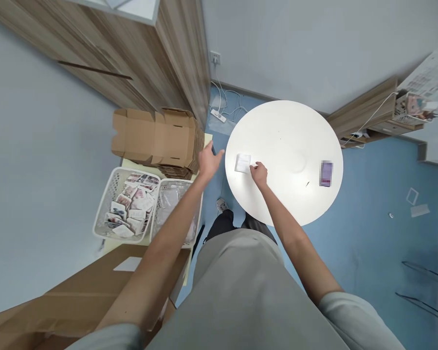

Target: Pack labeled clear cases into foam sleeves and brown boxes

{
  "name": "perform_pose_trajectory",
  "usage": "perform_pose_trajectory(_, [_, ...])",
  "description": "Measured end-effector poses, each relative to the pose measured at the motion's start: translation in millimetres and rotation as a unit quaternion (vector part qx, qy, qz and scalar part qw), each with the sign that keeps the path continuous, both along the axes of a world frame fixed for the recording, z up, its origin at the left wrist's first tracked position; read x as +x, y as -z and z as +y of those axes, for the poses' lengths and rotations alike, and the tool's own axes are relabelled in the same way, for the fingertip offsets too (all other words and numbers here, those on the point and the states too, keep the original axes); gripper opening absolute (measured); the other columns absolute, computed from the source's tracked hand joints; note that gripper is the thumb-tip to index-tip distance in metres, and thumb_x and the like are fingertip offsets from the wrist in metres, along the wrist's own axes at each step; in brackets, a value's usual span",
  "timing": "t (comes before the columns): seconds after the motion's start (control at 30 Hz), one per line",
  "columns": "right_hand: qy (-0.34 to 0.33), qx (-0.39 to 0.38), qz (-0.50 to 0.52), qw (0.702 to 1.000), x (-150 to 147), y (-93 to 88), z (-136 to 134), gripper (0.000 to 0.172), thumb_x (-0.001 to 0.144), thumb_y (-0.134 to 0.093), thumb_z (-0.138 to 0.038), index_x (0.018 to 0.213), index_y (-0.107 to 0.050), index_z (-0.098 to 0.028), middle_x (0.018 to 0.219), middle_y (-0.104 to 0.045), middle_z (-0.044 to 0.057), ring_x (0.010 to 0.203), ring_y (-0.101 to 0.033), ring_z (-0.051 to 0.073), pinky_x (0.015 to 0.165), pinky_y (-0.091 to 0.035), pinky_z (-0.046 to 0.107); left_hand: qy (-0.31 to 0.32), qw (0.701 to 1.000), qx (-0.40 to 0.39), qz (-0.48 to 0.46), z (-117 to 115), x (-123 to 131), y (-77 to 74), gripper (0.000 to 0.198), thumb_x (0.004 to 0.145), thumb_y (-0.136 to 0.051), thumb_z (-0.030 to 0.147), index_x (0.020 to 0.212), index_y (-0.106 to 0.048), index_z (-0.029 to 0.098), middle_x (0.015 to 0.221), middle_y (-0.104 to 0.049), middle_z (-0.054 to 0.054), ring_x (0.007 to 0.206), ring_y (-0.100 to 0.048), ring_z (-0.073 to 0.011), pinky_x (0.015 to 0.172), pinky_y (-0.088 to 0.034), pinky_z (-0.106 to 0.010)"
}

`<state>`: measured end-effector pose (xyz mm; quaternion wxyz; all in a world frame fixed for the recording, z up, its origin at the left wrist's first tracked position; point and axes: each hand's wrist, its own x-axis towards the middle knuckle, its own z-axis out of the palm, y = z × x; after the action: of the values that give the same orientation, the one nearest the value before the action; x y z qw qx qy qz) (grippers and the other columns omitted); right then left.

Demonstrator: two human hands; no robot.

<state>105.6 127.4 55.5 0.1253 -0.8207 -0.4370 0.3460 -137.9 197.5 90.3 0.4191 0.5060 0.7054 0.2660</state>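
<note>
White packet (243, 164): 1, small, flat, thin-looking and 4-cornered, with a pale, almost plain face; too small to read for any print.
Packet's place: on the white round table (288, 129), directly left of the right fingertips, at or just beside contact.
Packet's direction: lying flat, turned slightly askew, near end slanting a little left; nearly square in outline, so cannot tell a long axis.
Right hand (260, 175): 1, curled, with thumb and forefinger close together at the packet's right edge; cannot tell whether pinching that edge or only touching.
Left hand (208, 163): 1, spread, with thumb well apart from forefinger; raised just beside the cardboard boxes (171, 138), with nothing visible in the grasp.
Cardboard boxes: stacked, brown, left of the left fingers; too overlapped to count.
White baskets: 2, both left of and nearer the body than the left fingers; 1 with many picture cards (131, 204), uncounted, 1 with clear plastic bags (169, 197).
Purple box (326, 173): 1, blurred, well right of the right fingers, upright-looking lengthwise from near to far.
Power strip (218, 115): 1, on the floor beyond the left fingers.
</note>
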Motion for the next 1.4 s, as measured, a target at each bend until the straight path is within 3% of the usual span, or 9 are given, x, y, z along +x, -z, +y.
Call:
perform_pose_trajectory(0.13, [-0.044,0.030,-0.012,0.999,-17,-19.7,-4,0.053,0.107,-0.058,-0.029,0.153,-0.064,-0.003,0.125,-0.082,0.021,0.120,-0.078,0.032,0.106,-0.058,0.040,-0.007,0.985,-0.020,0.172,12,-68,-28.3,0.064,0.088,-0.090,0.042,0.139,-0.069,0.010,0.138,-0.074,-0.026,0.140,-0.066,-0.0460,0.117,-0.053,-0.051])
perform_pose_trajectory(0.27, [-0.098,0.057,-0.006,0.994,-52,-35.1,1,0.056,0.108,-0.056,-0.028,0.156,-0.061,0.000,0.130,-0.081,0.022,0.124,-0.076,0.033,0.111,-0.058,0.043,0.053,0.955,-0.133,0.259,10,-97,-26.4,0.052,0.085,-0.092,0.048,0.115,-0.075,0.009,0.126,-0.076,-0.031,0.130,-0.070,-0.0506,0.112,-0.056,-0.058])
perform_pose_trajectory(0.47, [-0.191,0.090,0.004,0.977,-103,-56.6,9,0.054,0.111,-0.052,-0.031,0.157,-0.061,-0.005,0.125,-0.080,0.018,0.121,-0.076,0.030,0.111,-0.059,0.041,0.056,0.949,-0.140,0.278,3,-97,-13.5,0.047,0.088,-0.089,0.053,0.109,-0.077,0.012,0.126,-0.076,-0.031,0.130,-0.070,-0.0473,0.111,-0.056,-0.056])
perform_pose_trajectory(0.6, [-0.247,0.091,-0.013,0.965,-127,-66.2,14,0.052,0.111,-0.050,-0.028,0.157,-0.062,-0.008,0.127,-0.078,0.018,0.118,-0.075,0.030,0.110,-0.059,0.041,0.064,0.952,-0.141,0.264,5,-101,-7.6,0.035,0.091,-0.085,0.043,0.107,-0.080,0.013,0.120,-0.079,-0.028,0.125,-0.073,-0.0448,0.110,-0.057,-0.052])
perform_pose_trajectory(0.7, [-0.320,0.102,-0.026,0.941,-148,-68.1,19,0.053,0.112,-0.046,-0.023,0.161,-0.059,-0.006,0.143,-0.074,0.020,0.130,-0.071,0.030,0.117,-0.055,0.042,0.098,0.952,-0.126,0.263,3,-105,-2.9,0.026,0.097,-0.072,0.034,0.106,-0.083,0.013,0.118,-0.080,-0.028,0.123,-0.074,-0.0450,0.110,-0.056,-0.052])
perform_pose_trajectory(0.87, [-0.463,0.101,-0.054,0.879,-192,-64.1,27,0.057,0.107,-0.048,-0.011,0.163,-0.055,-0.008,0.176,-0.052,0.016,0.151,-0.054,0.032,0.122,-0.052,0.046,0.114,0.949,-0.109,0.273,-1,-107,-1.1,0.033,0.099,-0.060,0.029,0.115,-0.084,0.012,0.119,-0.081,-0.029,0.125,-0.074,-0.0455,0.112,-0.055,-0.053])
perform_pose_trajectory(1.1, [-0.472,-0.001,-0.096,0.876,-220,-55.4,43,0.047,0.108,-0.058,-0.013,0.155,-0.059,-0.006,0.177,-0.049,0.020,0.150,-0.057,0.033,0.121,-0.053,0.047,0.119,0.940,-0.116,0.298,0,-99,-12.6,0.037,0.099,-0.058,0.025,0.120,-0.082,0.006,0.123,-0.077,-0.034,0.124,-0.072,-0.0466,0.108,-0.055,-0.053])
perform_pose_trajectory(1.23, [-0.469,-0.019,-0.110,0.876,-219,-50.7,45,0.060,0.101,-0.055,0.000,0.161,-0.057,-0.010,0.179,-0.045,0.019,0.151,-0.059,0.033,0.124,-0.053,0.047,0.150,0.933,-0.097,0.313,-6,-100,-20.0,0.041,0.107,-0.049,0.027,0.123,-0.082,0.008,0.124,-0.079,-0.031,0.124,-0.074,-0.0416,0.108,-0.055,-0.048])
perform_pose_trajectory(1.4, [-0.493,-0.046,-0.116,0.861,-226,-48.7,45,0.058,0.107,-0.042,-0.003,0.162,-0.058,-0.012,0.177,-0.048,0.021,0.154,-0.057,0.033,0.126,-0.049,0.051,0.163,0.914,-0.079,0.364,-15,-107,-52.9,0.044,0.107,-0.045,0.023,0.120,-0.084,0.007,0.121,-0.080,-0.031,0.117,-0.078,-0.0400,0.099,-0.057,-0.044])
